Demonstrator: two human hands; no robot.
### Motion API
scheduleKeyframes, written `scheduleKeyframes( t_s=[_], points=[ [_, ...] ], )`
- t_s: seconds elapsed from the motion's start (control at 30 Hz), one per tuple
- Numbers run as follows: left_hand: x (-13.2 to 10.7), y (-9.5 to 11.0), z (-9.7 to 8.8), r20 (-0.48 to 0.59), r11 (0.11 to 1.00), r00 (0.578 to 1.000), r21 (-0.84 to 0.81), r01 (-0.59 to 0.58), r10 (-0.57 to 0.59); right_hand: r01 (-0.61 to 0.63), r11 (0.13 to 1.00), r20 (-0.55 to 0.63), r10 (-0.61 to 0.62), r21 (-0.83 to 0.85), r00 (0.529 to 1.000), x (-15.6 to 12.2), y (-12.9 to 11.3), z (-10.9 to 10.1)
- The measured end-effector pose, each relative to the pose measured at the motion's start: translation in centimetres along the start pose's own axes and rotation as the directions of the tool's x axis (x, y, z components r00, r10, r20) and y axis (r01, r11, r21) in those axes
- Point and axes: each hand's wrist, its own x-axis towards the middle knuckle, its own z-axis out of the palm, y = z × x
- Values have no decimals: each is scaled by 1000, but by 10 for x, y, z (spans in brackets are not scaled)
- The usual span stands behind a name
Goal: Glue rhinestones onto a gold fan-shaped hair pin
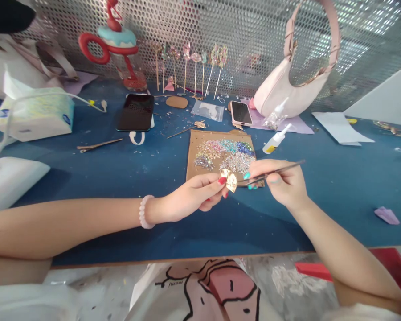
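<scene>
Left hand (195, 196) pinching a small shiny gold fan-shaped piece (229, 179), right hand (280, 183) gripping thin metal tweezers (274, 171), glittery sequins (225, 154) on cardboard

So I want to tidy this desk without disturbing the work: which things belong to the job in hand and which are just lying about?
In hand: left hand holding the gold piece; right hand holding the tweezers; glitter bits on the cardboard; probably the glue bottle.
Lying about: black phone, pink phone, tissue pack, pink handbag, red ornament.
</scene>
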Motion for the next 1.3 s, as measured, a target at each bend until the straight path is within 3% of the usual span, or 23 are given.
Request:
scheduleKeyframes(
  t_s=[0.23, 0.4, 0.57, 0.67, 0.77, 0.83, 1.13, 1.3],
  points=[
    [-2, -1, 2, 0, 996, 1000, -85, 6, -6, 145, 989, -101, -146, -12, 984, -3, -5, 7],
    [-4, 0, 3, 30, 991, 999, -134, 19, -15, 109, 992, -40, -106, 62, 994, -4, -9, 10],
    [-6, 5, 4, 142, 972, 987, -210, 106, -77, 166, 984, -19, -165, 61, 986, -3, -11, 14],
    [-6, 8, 3, 286, 937, 944, -256, 238, -162, 207, 978, 1, -207, 25, 978, -3, -12, 19],
    [-6, 7, 0, 463, 851, 860, -343, 397, -215, 241, 970, 39, -240, -27, 970, -5, -15, 24],
    [-6, 6, -1, 526, 801, 819, -376, 466, -229, 272, 960, 44, -270, -59, 962, -6, -17, 27],
    [-7, 2, 0, 546, 816, 802, -332, 473, -242, 357, 920, 10, -360, -159, 933, -6, -22, 31],
    [-8, 1, 0, 525, 821, 818, -345, 455, -233, 374, 912, 13, -378, -166, 926, -6, -22, 31]
  ],
)
